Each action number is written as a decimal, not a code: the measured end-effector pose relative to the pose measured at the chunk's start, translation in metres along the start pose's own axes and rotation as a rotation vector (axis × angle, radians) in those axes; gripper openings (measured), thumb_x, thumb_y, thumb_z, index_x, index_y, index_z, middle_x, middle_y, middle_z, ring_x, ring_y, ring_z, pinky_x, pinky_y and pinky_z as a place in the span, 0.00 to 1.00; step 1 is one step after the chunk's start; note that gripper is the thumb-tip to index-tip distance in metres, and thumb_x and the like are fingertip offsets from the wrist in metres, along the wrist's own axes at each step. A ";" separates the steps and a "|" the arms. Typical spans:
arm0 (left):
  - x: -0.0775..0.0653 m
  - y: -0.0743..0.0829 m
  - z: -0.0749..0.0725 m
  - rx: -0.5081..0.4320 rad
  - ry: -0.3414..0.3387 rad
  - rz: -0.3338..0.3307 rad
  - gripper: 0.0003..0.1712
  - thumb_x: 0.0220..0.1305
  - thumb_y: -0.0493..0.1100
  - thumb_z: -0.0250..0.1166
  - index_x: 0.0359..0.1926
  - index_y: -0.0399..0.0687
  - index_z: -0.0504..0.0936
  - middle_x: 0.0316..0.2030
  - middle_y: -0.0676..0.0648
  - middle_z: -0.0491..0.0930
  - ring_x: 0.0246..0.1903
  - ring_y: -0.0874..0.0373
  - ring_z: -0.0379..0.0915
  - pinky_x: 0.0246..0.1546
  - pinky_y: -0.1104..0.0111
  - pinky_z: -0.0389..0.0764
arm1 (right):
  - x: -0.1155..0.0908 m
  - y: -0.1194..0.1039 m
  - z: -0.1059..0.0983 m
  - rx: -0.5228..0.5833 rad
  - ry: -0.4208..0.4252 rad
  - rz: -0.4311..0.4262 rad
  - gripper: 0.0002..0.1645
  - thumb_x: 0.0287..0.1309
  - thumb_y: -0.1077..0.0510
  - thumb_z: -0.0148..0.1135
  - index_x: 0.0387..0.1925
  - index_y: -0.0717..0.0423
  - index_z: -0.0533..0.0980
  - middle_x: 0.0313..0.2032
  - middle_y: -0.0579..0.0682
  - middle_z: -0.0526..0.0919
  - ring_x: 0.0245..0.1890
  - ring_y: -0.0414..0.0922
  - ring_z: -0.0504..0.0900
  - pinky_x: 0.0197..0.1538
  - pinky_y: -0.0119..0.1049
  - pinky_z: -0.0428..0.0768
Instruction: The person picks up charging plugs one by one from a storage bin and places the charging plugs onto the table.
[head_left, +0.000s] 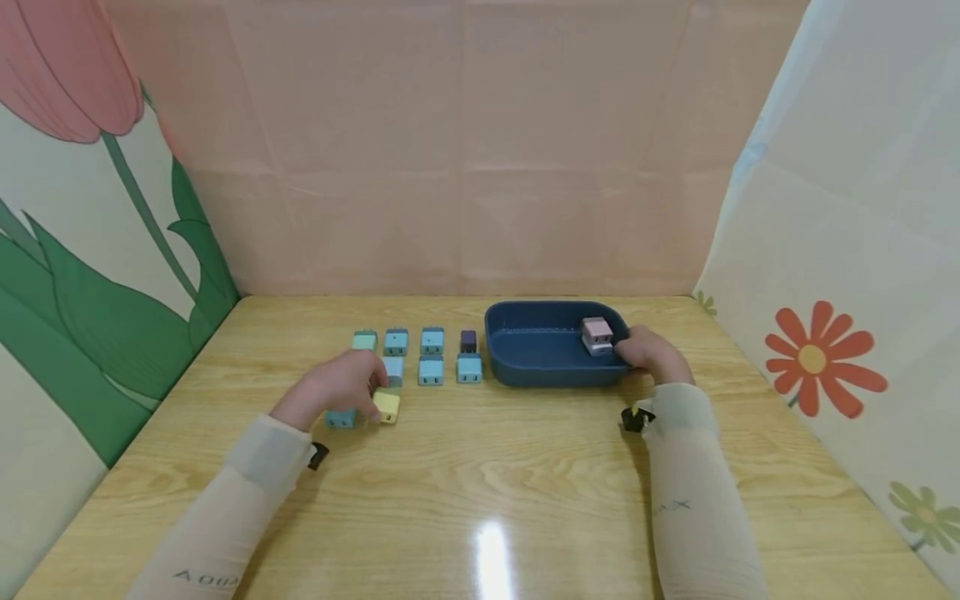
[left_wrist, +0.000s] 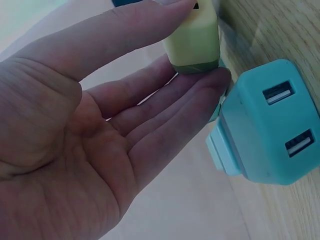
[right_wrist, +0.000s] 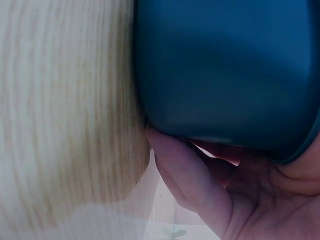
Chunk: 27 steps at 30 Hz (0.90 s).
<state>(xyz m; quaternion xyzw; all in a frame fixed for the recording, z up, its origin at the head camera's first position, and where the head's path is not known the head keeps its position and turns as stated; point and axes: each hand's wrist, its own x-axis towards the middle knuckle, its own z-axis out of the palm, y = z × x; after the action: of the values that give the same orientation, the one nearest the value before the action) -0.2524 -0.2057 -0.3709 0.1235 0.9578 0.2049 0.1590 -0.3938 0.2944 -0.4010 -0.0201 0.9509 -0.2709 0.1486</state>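
My left hand point(head_left: 341, 385) pinches a yellow USB wall charger point(head_left: 387, 406) between thumb and fingers, low over the table. In the left wrist view, the yellow charger point(left_wrist: 195, 42) sits at the fingertips. Just beside those fingers stands a teal charger point(left_wrist: 272, 122) with two USB ports; in the head view this teal charger point(head_left: 341, 418) lies under the hand. At the right, my right hand point(head_left: 651, 350) grips the end of a dark blue basin point(head_left: 558, 377), thumb over the rim and fingers against the outer wall. Inside the basin, a pink charger point(head_left: 597, 329) rests on a white one point(head_left: 597, 348).
Left of the basin, several chargers stand in rough rows: light blue ones point(head_left: 431, 371), a mint one point(head_left: 364, 341) and a dark purple one point(head_left: 468, 341). A pink backdrop point(head_left: 465, 150) closes off the wooden table's point(head_left: 420, 500) far edge, with printed cloths at both sides.
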 end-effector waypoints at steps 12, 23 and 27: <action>0.000 0.000 0.001 0.010 -0.007 0.015 0.31 0.56 0.38 0.85 0.60 0.34 0.85 0.45 0.44 0.88 0.42 0.54 0.81 0.50 0.58 0.88 | 0.001 -0.001 -0.001 -0.033 0.010 -0.015 0.19 0.62 0.62 0.50 0.46 0.73 0.78 0.41 0.63 0.83 0.39 0.54 0.83 0.42 0.36 0.79; 0.000 0.004 0.003 0.037 -0.007 -0.006 0.32 0.56 0.38 0.85 0.60 0.35 0.86 0.48 0.44 0.88 0.45 0.54 0.81 0.53 0.56 0.88 | 0.002 0.001 0.000 -0.010 0.005 -0.015 0.19 0.62 0.63 0.49 0.46 0.74 0.77 0.39 0.61 0.83 0.37 0.53 0.84 0.40 0.36 0.81; 0.000 0.005 0.003 0.050 -0.008 -0.012 0.31 0.55 0.38 0.86 0.59 0.35 0.86 0.49 0.44 0.88 0.46 0.53 0.82 0.54 0.55 0.88 | 0.001 0.000 -0.001 -0.024 0.007 -0.013 0.19 0.62 0.62 0.49 0.46 0.73 0.77 0.39 0.62 0.83 0.38 0.54 0.83 0.40 0.35 0.80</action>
<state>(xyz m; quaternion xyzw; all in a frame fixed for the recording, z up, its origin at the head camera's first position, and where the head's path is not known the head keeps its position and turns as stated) -0.2503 -0.2000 -0.3712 0.1223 0.9628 0.1796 0.1607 -0.3952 0.2949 -0.4009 -0.0271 0.9545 -0.2603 0.1432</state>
